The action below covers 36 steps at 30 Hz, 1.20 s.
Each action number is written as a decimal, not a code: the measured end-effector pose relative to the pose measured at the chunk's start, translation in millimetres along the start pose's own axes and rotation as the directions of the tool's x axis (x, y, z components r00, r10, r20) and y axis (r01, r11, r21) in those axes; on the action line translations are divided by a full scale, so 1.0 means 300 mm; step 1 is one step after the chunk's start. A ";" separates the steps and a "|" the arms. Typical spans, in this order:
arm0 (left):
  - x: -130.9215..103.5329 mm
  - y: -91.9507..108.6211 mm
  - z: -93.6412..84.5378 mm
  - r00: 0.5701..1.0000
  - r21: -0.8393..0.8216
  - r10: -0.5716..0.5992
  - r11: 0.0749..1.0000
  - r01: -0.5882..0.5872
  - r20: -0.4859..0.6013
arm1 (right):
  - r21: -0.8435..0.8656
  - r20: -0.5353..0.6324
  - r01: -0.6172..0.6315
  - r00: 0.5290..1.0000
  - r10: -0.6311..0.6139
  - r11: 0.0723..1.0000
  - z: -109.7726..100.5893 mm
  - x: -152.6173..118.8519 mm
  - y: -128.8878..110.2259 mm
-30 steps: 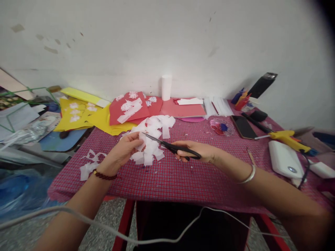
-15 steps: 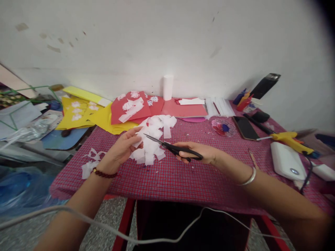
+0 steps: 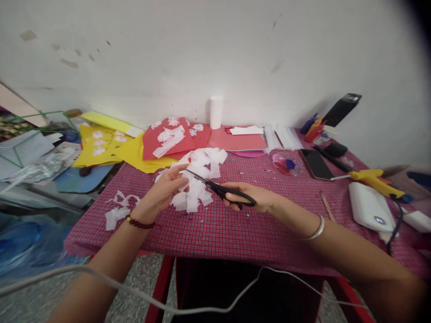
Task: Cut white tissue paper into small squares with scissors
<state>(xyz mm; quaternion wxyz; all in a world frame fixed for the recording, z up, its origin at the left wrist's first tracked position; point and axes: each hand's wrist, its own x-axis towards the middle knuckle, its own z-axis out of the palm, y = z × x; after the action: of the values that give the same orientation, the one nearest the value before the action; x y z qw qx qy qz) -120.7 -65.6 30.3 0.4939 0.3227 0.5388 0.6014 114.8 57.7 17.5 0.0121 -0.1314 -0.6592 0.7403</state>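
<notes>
My right hand (image 3: 240, 196) is closed round the handles of black scissors (image 3: 215, 187), whose blades point left toward my other hand. My left hand (image 3: 170, 186) pinches a small piece of white paper (image 3: 184, 181), partly hidden by the fingers and hard to tell from the pile behind. The blade tips lie close by its fingertips, at the paper. Beyond and under both hands spreads a heap of white paper pieces (image 3: 193, 198) on the checked tablecloth (image 3: 235, 237). A few white scraps (image 3: 116, 217) lie left of my left wrist.
Red sheets (image 3: 198, 152) and yellow sheets (image 3: 134, 154) with paper flowers lie at the back left. A white roll (image 3: 216, 112) stands against the wall. On the right are a phone (image 3: 316, 163), a yellow glue gun (image 3: 373, 179) and a white power bank (image 3: 370, 206). A white cable (image 3: 202, 309) crosses in front.
Both hands have shifted slightly: my left hand a little right, and my right hand with the scissors a little left. The blade tips now sit nearer the left fingertips.
</notes>
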 end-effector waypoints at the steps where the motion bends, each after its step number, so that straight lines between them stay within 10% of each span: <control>1: 0.002 0.000 0.002 1.000 0.000 0.002 1.000 -0.002 -0.002 | 0.000 -0.004 0.003 1.000 -0.003 1.000 0.002 0.000 -0.001; 22: 0.005 -0.009 -0.056 0.955 -0.095 0.082 0.989 -0.113 -0.286 | -0.023 0.036 -0.094 0.995 0.095 0.995 -0.018 -0.019 0.003; 36: 0.008 -0.043 -0.019 0.982 0.229 0.121 0.970 -0.085 -0.145 | -0.053 0.052 -0.061 0.997 0.064 0.997 0.004 0.028 0.011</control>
<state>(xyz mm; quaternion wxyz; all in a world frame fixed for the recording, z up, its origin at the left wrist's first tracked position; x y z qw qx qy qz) -123.5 -66.2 16.2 0.3784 0.3547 0.6226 0.5860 106.9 57.5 12.7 -0.0319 -0.1324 -0.6735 0.7265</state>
